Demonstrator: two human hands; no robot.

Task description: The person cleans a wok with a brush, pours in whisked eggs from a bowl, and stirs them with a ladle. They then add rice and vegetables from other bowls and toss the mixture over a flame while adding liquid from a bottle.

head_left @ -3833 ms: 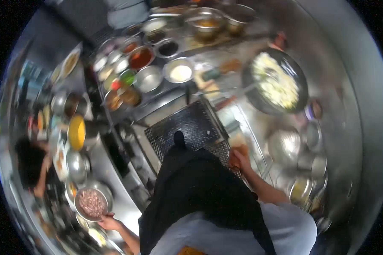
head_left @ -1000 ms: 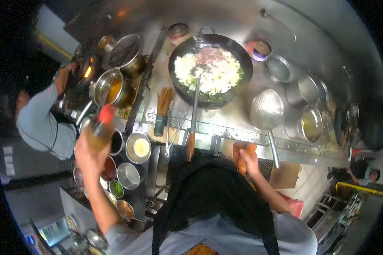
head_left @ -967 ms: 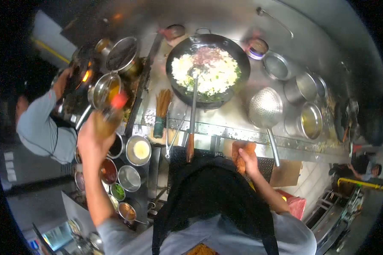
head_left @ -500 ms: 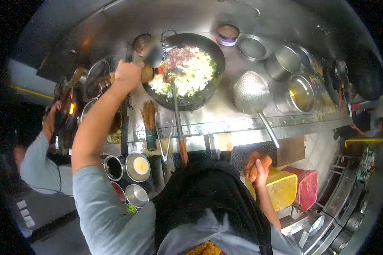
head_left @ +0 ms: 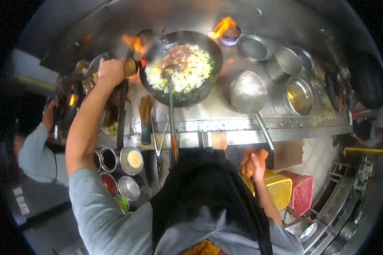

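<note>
My left hand [head_left: 111,72] is closed around a dark sauce bottle [head_left: 131,67] with a tan label. The bottle is tilted, its red neck pointing at the wok's left rim. In the wok [head_left: 202,94] lies a heap of pale chopped food [head_left: 190,70] with green bits and a brownish-red patch on top. A long-handled ladle [head_left: 172,110] rests with its head in the food, its wooden grip toward me. Low on the right, my right hand [head_left: 258,166] grips an orange-brown cloth [head_left: 247,163].
Flames [head_left: 224,27] flare behind the wok on both sides. A perforated strainer [head_left: 247,92], steel pots [head_left: 284,63], a bamboo brush [head_left: 146,121] and tongs [head_left: 159,140] lie on the steel counter. Small bowls [head_left: 129,188] sit lower left. A co-worker [head_left: 42,148] stands at far left.
My left hand has moved left and slightly down with the bottle, drawing back from the wok. Flames have appeared behind the wok. My right hand still holds the cloth.
</note>
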